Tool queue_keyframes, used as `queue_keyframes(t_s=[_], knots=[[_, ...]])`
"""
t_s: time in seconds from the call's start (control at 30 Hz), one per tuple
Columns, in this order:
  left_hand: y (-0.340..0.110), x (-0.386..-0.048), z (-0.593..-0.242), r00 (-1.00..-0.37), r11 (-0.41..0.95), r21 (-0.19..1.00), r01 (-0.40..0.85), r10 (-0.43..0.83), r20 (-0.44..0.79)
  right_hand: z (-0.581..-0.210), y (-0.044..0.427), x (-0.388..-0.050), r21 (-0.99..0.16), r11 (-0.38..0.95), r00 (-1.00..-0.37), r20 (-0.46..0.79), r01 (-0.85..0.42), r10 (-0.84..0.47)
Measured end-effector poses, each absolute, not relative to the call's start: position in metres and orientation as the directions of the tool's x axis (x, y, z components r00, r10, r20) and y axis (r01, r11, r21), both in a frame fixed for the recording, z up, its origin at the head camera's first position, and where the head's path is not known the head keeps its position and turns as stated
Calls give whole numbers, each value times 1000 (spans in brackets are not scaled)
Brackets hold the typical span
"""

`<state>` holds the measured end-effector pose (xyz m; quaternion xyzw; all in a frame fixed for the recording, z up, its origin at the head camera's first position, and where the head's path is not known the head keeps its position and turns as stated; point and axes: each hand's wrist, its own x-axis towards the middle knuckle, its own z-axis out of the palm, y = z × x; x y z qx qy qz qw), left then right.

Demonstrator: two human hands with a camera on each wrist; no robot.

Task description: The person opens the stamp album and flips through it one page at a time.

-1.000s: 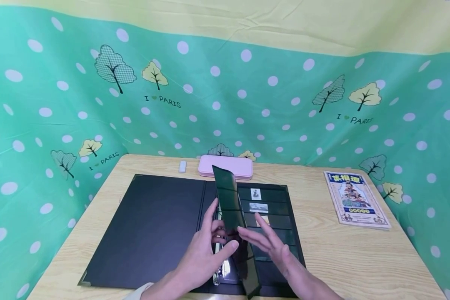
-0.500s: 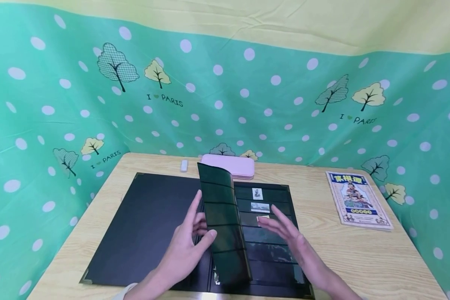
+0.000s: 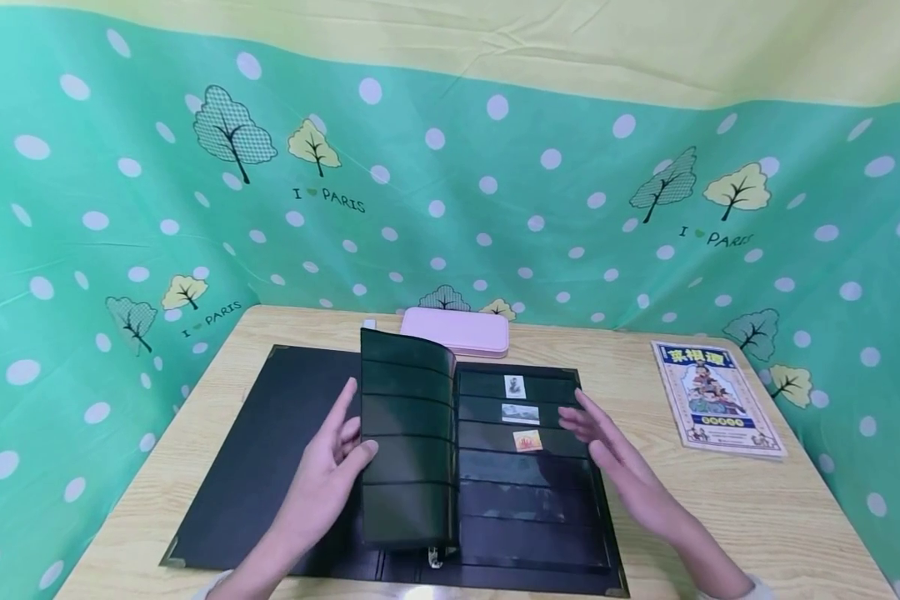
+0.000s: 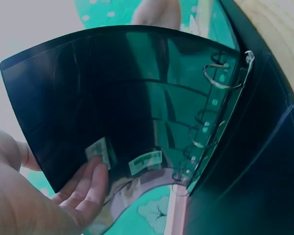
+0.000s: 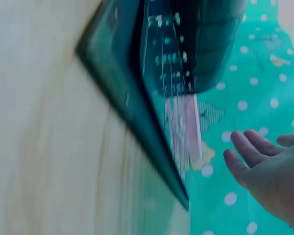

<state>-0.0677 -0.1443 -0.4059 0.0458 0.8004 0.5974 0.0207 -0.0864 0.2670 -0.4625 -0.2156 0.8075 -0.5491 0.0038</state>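
Note:
A black stamp album (image 3: 270, 450) lies spread on the table, its ring binding (image 4: 220, 81) along the spine. My left hand (image 3: 315, 475) pinches the outer edge of a raised, curved album page (image 3: 407, 417), thumb on one face and fingers on the other. In the left wrist view, two small stamps (image 4: 146, 162) show on that page's face near the fingers. On the right-hand page (image 3: 525, 533) sit a portrait stamp (image 3: 514, 387), a landscape stamp (image 3: 521, 414) and an orange stamp (image 3: 527, 441). My right hand (image 3: 630, 471) hovers over that page's right edge, fingers extended, holding nothing.
Behind the album lies a pink case (image 3: 457, 331), with a small white block (image 3: 370, 323) partly hidden beside it. A booklet (image 3: 717, 400) with a colourful cover lies at the right of the wooden table (image 3: 690, 508). A green dotted cloth (image 3: 450, 208) hangs behind.
The raised page has swung leftward with my left hand, baring more of the right-hand page. My right hand has drawn away to the right, uncovering the orange stamp.

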Motion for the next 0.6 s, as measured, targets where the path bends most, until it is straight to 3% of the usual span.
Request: queue_keyframes(t_s=[0.43, 0.6], knots=[[-172, -80, -414, -992, 231, 973, -27, 110, -54, -488, 293, -105, -800, 564, -949, 21, -204, -314], [-185, -86, -418, -979, 138, 990, -6, 201, -34, -496, 295, -107, -768, 612, -942, -34, -189, -333]])
